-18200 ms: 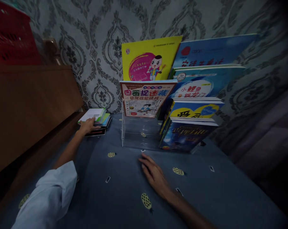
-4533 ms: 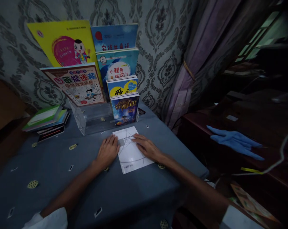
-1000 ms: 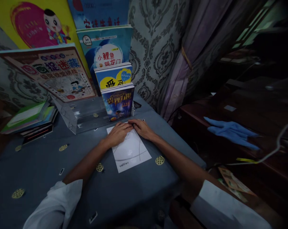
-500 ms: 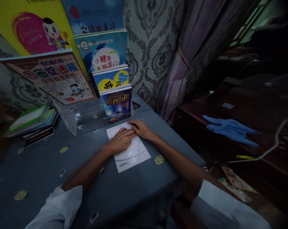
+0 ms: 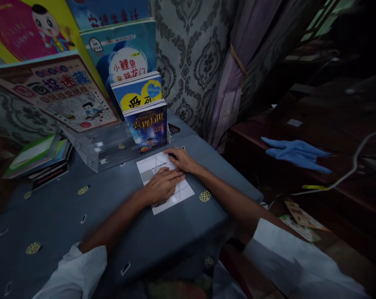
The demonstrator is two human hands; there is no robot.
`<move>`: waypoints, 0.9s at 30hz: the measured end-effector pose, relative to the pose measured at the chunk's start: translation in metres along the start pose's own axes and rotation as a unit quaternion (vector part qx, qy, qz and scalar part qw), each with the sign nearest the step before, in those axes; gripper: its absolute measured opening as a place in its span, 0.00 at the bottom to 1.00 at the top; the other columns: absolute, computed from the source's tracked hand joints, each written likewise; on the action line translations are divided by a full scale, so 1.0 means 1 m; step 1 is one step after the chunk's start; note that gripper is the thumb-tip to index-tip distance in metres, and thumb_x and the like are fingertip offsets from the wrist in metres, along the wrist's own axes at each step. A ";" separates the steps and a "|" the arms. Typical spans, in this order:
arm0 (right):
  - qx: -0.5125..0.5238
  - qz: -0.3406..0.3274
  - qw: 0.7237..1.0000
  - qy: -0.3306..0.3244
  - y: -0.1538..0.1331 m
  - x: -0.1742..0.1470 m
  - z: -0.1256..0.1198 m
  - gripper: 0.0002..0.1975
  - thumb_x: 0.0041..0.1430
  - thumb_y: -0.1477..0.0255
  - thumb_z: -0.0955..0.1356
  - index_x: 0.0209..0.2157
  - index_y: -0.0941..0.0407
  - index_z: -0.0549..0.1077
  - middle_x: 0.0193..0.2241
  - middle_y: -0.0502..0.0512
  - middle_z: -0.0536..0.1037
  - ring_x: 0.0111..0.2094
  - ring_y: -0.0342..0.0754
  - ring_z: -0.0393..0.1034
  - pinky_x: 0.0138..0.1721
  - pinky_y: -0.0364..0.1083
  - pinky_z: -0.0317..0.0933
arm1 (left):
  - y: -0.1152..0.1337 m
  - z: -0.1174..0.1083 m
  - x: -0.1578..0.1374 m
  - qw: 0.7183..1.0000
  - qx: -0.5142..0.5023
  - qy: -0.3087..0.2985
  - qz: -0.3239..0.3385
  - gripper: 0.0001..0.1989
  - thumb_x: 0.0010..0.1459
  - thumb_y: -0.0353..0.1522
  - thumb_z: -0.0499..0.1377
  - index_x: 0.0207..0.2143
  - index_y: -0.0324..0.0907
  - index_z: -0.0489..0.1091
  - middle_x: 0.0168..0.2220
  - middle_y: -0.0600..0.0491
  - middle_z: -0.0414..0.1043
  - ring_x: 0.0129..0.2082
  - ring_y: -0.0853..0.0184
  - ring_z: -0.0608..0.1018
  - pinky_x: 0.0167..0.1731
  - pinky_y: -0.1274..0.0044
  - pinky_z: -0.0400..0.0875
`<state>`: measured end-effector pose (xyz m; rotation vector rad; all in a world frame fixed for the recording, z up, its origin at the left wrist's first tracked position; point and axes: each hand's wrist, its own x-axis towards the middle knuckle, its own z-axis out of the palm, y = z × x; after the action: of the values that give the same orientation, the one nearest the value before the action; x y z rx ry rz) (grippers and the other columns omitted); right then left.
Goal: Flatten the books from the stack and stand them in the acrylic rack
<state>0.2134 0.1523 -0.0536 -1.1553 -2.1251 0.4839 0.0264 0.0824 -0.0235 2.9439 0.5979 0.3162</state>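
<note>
A white printed sheet or leaflet (image 5: pixel 181 192) lies flat on the blue-grey tablecloth, with grey lines and dark lettering on it. My left hand (image 5: pixel 163 185) rests palm down across its middle, fingers stretched to the right, partly covering the lettering at the near edge. At the far right corner of the sheet is my right hand (image 5: pixel 180 159), its fingers slightly bent and their tips on the paper. A dark gap shows under those fingers; I cannot make out anything held there. Just beyond the sheet stands a dark blue book (image 5: pixel 149 126) in a clear stand (image 5: pixel 93 160).
More upright books (image 5: pixel 124 52) fill the stand behind. Stacked books (image 5: pixel 35 160) lie at the left. Dark-framed glasses (image 5: pixel 174 129) are beside the stand. To the right, blue gloves (image 5: pixel 296 153) and a white cable (image 5: pixel 359 166) lie on a dark red surface.
My left hand has slid towards the near edge of the sheet, uncovering print near the far end. My right hand stays near the far right corner. The view has shifted slightly.
</note>
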 end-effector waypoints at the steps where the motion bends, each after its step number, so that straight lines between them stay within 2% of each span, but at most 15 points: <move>1: 0.002 -0.004 1.000 0.002 0.001 0.000 0.000 0.20 0.61 0.78 0.63 0.54 0.57 0.74 0.47 0.60 0.80 0.45 0.52 0.73 0.50 0.53 0.65 | 0.002 0.001 -0.001 1.000 -0.003 0.000 0.004 0.23 0.65 0.26 0.48 0.61 0.41 0.65 0.62 0.45 0.68 0.63 0.61 0.68 0.62 0.61 0.59; 4: 0.003 -0.010 1.000 0.010 0.003 0.000 0.002 0.20 0.61 0.77 0.63 0.53 0.56 0.75 0.47 0.58 0.80 0.46 0.52 0.72 0.51 0.52 0.65 | 0.010 0.003 -0.003 1.000 -0.012 -0.005 0.011 0.23 0.65 0.26 0.48 0.62 0.41 0.63 0.62 0.46 0.67 0.65 0.61 0.66 0.62 0.60 0.58; 13: -0.009 -0.016 1.000 0.010 0.004 0.000 0.004 0.19 0.62 0.77 0.63 0.54 0.59 0.74 0.49 0.61 0.79 0.50 0.54 0.72 0.55 0.55 0.63 | 0.037 -0.001 -0.012 0.998 -0.025 -0.043 0.040 0.23 0.68 0.28 0.45 0.64 0.40 0.60 0.65 0.46 0.63 0.67 0.61 0.63 0.65 0.60 0.54; 19: -0.022 -0.030 0.999 0.014 0.005 -0.001 0.005 0.19 0.63 0.76 0.63 0.54 0.57 0.74 0.49 0.60 0.80 0.50 0.54 0.72 0.54 0.55 0.64 | 0.042 -0.004 -0.012 0.997 -0.022 -0.065 0.026 0.24 0.69 0.29 0.43 0.66 0.41 0.57 0.66 0.48 0.61 0.69 0.62 0.59 0.66 0.60 0.52; 27: -0.062 -0.079 0.995 0.004 0.007 -0.002 0.007 0.18 0.64 0.74 0.64 0.53 0.59 0.74 0.50 0.63 0.79 0.52 0.57 0.71 0.55 0.57 0.64 | 0.053 -0.001 -0.026 0.997 -0.005 -0.075 0.009 0.26 0.73 0.40 0.42 0.68 0.37 0.51 0.70 0.45 0.53 0.71 0.64 0.53 0.70 0.64 0.44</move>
<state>0.2136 0.1544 -0.0640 -1.0437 -2.2438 0.2778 0.0225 0.0236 -0.0186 2.9313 0.5468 0.0974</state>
